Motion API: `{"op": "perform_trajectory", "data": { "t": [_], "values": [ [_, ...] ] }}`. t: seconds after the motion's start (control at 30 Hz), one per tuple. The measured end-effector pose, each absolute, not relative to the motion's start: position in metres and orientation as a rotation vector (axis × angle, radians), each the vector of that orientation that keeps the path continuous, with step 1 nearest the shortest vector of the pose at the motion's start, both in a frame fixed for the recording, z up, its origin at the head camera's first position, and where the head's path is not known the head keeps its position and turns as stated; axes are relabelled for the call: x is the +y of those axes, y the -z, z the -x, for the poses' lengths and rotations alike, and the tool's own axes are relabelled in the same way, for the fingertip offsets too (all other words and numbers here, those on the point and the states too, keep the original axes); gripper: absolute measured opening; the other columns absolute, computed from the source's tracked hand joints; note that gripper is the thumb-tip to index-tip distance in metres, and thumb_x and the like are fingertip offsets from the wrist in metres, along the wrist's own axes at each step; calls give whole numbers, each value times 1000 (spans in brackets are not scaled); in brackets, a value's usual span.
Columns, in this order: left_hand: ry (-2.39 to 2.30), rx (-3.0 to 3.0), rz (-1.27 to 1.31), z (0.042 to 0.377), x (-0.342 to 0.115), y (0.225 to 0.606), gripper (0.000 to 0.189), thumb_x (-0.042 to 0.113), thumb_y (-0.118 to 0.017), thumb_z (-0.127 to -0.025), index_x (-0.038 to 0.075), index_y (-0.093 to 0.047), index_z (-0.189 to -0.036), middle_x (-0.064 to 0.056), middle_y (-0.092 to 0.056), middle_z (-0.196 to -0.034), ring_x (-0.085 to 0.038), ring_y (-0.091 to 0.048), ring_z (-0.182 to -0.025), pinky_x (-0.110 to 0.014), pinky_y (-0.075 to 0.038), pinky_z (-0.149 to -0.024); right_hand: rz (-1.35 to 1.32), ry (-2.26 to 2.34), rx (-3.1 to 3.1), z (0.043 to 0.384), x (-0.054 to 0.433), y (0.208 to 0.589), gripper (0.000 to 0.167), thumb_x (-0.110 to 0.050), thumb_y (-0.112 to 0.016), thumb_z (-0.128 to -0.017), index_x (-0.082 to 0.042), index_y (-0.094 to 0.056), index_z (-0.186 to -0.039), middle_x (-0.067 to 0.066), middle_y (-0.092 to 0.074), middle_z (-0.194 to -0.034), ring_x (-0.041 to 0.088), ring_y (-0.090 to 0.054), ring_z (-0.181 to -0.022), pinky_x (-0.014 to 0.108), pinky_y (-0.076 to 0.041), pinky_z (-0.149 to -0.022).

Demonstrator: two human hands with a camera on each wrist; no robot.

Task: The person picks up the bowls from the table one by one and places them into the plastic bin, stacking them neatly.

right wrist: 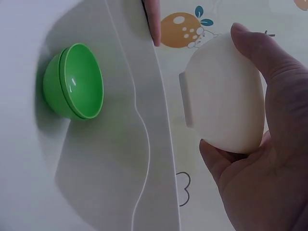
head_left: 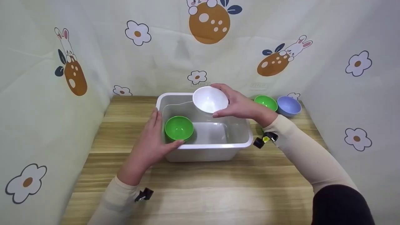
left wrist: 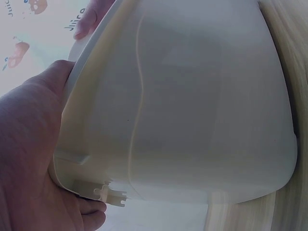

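A white plastic bin [head_left: 200,154] stands on the wooden table. My left hand [head_left: 150,140] grips its near left corner, the thumb over the front rim and the fingers along the left side. Above the bin's back part, my right hand [head_left: 239,104] holds a white bowl [head_left: 210,99] by its right side, thumb and fingers on opposite edges. The bowl tilts with its inside toward the head camera. At the left end inside the bin sit green bowls [right wrist: 86,82]; two rims show nested in the right wrist view. The left wrist view shows the bin's outer wall [left wrist: 202,106].
Beyond my right forearm, a green bowl [head_left: 265,101] and a blue bowl [head_left: 289,106] stand side by side at the table's back right. A bit of green shows below them, mostly hidden by the wrist. Patterned cloth [head_left: 165,62] hangs around the table [head_left: 200,193].
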State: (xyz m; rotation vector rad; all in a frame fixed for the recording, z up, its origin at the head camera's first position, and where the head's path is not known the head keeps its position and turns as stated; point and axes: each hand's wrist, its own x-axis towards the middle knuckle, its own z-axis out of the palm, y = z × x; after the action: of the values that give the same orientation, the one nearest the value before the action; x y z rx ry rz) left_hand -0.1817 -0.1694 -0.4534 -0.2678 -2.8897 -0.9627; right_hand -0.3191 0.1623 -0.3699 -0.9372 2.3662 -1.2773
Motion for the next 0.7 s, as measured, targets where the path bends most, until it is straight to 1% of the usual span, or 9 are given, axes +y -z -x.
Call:
{"op": "perform_trajectory", "data": {
  "t": [0.23,0.5,0.6,0.7],
  "values": [
    [980,-2885,260,182,-170,454,148,94,-69,-81,-2,-7,-176,-22,-3,-184,-45,-12,-168,-64,-25,-130,929,1208,2373,322,148,371,114,-37,-100,-81,-12,-35,-171,9,-53,-158,29,-58,-136,48,-53,-114],
    [986,-2888,248,183,-170,454,150,97,-66,-79,-1,-7,-176,-22,-3,-184,-45,-12,-168,-66,-25,-130,1001,1166,2370,330,132,373,110,-36,-100,-82,-13,-37,-170,10,-52,-159,28,-59,-135,46,-53,-114],
    [991,-2884,247,182,-169,454,150,96,-67,-79,-1,-8,-176,-22,-4,-184,-45,-13,-168,-66,-26,-129,1021,1151,2364,332,126,374,108,-33,-99,-83,-15,-38,-170,8,-52,-159,27,-58,-136,45,-53,-114],
    [999,-2869,263,182,-170,453,148,94,-69,-81,-2,-9,-176,-22,-4,-184,-45,-13,-168,-64,-27,-130,1046,1141,2361,333,121,374,107,-30,-99,-83,-13,-38,-169,9,-51,-160,27,-58,-136,45,-52,-114]
  ]
}}
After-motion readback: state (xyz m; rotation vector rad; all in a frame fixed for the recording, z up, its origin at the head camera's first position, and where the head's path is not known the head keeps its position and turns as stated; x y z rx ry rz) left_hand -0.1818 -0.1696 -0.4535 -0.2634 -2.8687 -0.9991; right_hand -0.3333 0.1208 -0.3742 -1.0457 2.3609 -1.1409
